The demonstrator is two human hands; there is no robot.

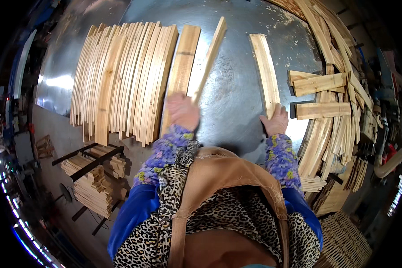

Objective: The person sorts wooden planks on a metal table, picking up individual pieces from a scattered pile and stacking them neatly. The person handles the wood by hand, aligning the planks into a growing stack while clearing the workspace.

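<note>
My left hand (183,111), somewhat blurred, closes at the near end of a narrow wooden strip (210,58). The strip slants away to the right, its thin side showing. Under and beside that hand a wider wooden board (184,56) lies along the right side of a row of boards (129,76), most of them standing on edge. My right hand (277,122) grips the near end of another board (265,71), thumb on its left side. That board lies lengthwise on the shiny metal table (232,67).
Stacked and loose boards (339,129) crowd the table's right side, with short pieces (321,85) sticking out leftward. Long strips (317,31) lie at the far right. Below the table's left edge, more wood (91,187) is piled on a dark metal frame (96,163).
</note>
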